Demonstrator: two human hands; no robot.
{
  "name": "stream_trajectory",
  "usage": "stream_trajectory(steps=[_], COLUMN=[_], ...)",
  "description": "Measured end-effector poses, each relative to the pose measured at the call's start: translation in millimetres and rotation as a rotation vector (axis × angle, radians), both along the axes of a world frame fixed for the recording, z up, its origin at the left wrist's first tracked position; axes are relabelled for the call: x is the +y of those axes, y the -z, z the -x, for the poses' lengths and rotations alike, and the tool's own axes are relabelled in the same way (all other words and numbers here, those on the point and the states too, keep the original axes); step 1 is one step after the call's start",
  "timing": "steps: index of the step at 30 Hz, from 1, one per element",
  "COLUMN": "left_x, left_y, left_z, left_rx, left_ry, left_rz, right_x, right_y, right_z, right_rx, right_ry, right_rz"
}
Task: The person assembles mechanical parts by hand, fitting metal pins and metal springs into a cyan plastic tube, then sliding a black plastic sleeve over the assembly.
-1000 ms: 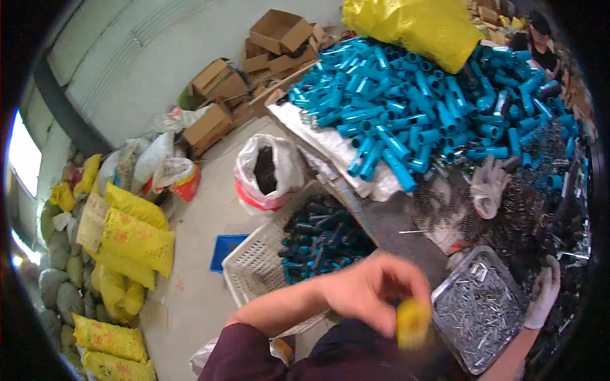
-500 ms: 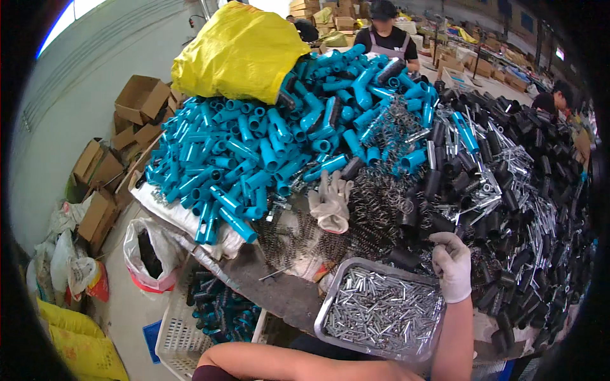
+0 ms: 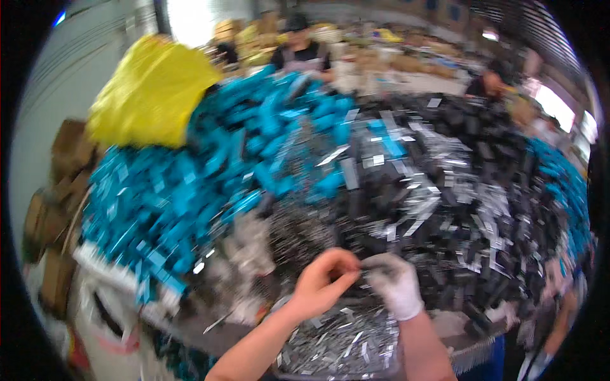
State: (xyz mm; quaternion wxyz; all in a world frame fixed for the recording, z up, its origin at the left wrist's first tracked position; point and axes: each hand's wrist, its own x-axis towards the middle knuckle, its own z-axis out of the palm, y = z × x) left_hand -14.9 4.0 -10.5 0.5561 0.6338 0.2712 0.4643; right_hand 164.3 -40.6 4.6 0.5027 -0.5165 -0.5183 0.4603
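The picture is motion-blurred. My bare left hand [image 3: 323, 279] and my white-gloved right hand [image 3: 395, 287] meet fingertip to fingertip just above a metal tray [image 3: 381, 367] filled with small shiny metal pieces [image 3: 330, 343]. Both hands pinch a small dark part [image 3: 365, 272] between them; the blur hides its shape. Right behind the hands lies a heap of wire springs [image 3: 297, 233]. A pile of blue plastic tubes [image 3: 184, 190] spreads to the left and a pile of black parts [image 3: 464, 197] to the right.
A yellow sack [image 3: 151, 95] tops the blue pile. A loose white glove [image 3: 249, 249] lies by the springs. Cardboard boxes [image 3: 54, 203] and a white bag [image 3: 105, 324] are at the left. Two other people [image 3: 304, 51] [image 3: 490, 82] work at the far side.
The view has swung right and up over the table. My left hand has come up from the lower edge to meet my gloved right hand, which has lifted off the tray rim.
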Motion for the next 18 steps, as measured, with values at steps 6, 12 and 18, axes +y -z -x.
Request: stream_trajectory(steps=[6, 12, 18], left_x=[-2.8, -8.6, -10.9], left_y=[10.5, 22.5, 13.8], left_z=[30.2, 17.9, 10.5], left_rx=[0.103, 0.178, 0.081], left_ry=[-0.195, -0.242, -0.306], left_rz=[-0.371, 0.032, 0.079], right_x=[6.5, -0.8, 0.9], right_y=[8.1, 8.6, 18.9], right_z=[17.5, 14.8, 21.8], right_rx=[-0.055, -0.758, -0.765], right_ry=[-0.068, 0.042, -0.049], right_rz=[-0.134, -0.612, -0.629])
